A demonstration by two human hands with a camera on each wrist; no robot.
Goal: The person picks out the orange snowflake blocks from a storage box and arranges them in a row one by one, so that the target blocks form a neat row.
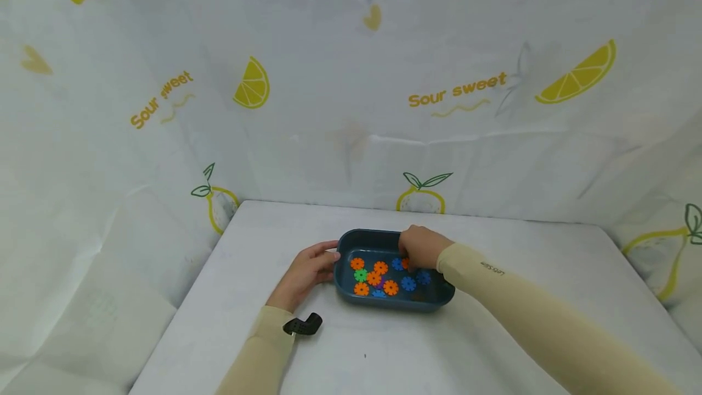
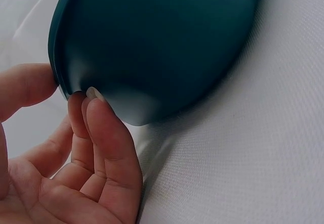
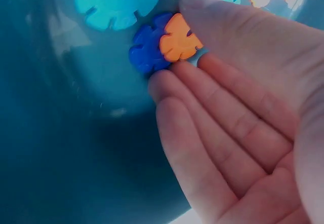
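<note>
A dark blue tray [image 1: 351, 298] sits mid-table and holds several flower-shaped discs in orange, blue and green. My left hand [image 1: 331, 252] is at the tray's left end. In the left wrist view its thumb and fingertips [image 2: 93, 102] pinch the tray's rim [image 2: 58, 57]. My right hand [image 1: 417, 252] reaches down into the far right part of the tray. Seen from the right wrist, this hand [image 3: 177, 40] pinches an orange disc [image 3: 179, 39] between thumb and fingers. A dark blue disc [image 3: 144, 54] lies right beside it, and a light blue disc [image 3: 119, 1] lies further off.
The white table [image 1: 493, 346] is walled on three sides by lemon-print cloth [image 1: 351, 108]. A small black part [image 1: 303, 325] sits at my left wrist. The table's left edge [image 1: 181, 309] runs close to my left forearm.
</note>
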